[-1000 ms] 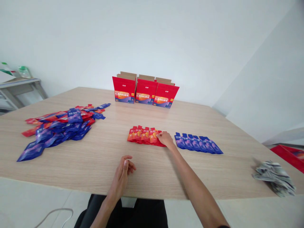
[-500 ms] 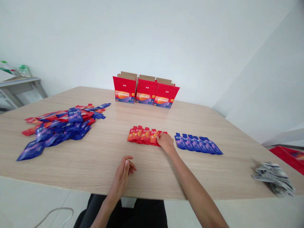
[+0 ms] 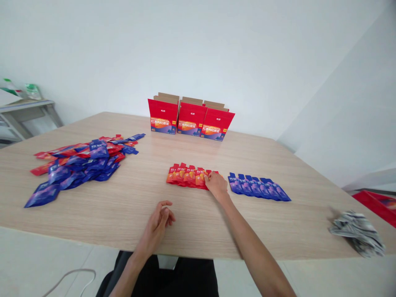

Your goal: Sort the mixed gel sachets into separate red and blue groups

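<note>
My right hand [image 3: 217, 184] lies on the right end of a row of red pouches [image 3: 189, 176], its fingers curled down and pinching one of them. The hand hides part of the pouches below it. Each red pouch overlaps its neighbour, spout end away from me. To the right, a similar overlapping row of blue pouches [image 3: 258, 187] lies flat on the table. My left hand [image 3: 159, 222] rests near the front edge, fingers loosely bent and apart, holding nothing.
A mixed pile of red and blue pouches [image 3: 80, 163] covers the table's left side. Three open red boxes [image 3: 192, 119] stand along the back. A crumpled striped cloth [image 3: 357, 233] lies at the right front edge, near a red box [image 3: 377, 206]. A side desk [image 3: 27, 107] stands far left.
My left hand has shifted slightly left. The right hand stays at the end of the red row. The camera view has moved very slightly.
</note>
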Tool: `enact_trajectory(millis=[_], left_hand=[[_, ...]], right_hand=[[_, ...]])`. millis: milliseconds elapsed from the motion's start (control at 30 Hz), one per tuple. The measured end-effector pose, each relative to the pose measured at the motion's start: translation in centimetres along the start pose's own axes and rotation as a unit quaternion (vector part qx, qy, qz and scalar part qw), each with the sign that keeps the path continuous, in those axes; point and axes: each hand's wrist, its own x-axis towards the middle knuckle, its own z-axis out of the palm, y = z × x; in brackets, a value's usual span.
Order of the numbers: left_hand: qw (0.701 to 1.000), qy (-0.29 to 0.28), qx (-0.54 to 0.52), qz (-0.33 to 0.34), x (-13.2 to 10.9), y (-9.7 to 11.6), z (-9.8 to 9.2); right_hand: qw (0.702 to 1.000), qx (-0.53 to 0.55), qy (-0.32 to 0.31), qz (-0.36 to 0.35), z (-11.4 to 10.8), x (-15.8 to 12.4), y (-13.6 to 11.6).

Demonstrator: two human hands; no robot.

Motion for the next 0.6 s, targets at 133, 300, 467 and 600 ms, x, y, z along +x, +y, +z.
enact_trajectory(millis=[133,300,467,600], left_hand=[[0.99,0.058,0.12,0.032,1.9,1.2,-7.1],[0.919,0.286,0.272,-0.007,5.0,2.9,-19.1],[0.787,0.407,0.433,-0.165,6.9,4.1,-26.7],[0.749,0.424,0.461,-0.218,8.1,4.3,-30.5]], right_hand=[[0.998,0.037,0.05,-0.004,0.0,-0.5,1.4],[0.982,0.128,0.122,-0.06,0.8,-1.0,4.0],[0.947,0.208,0.219,-0.106,2.4,-0.5,5.5],[0.915,0.242,0.278,-0.164,3.2,-0.3,5.5]])
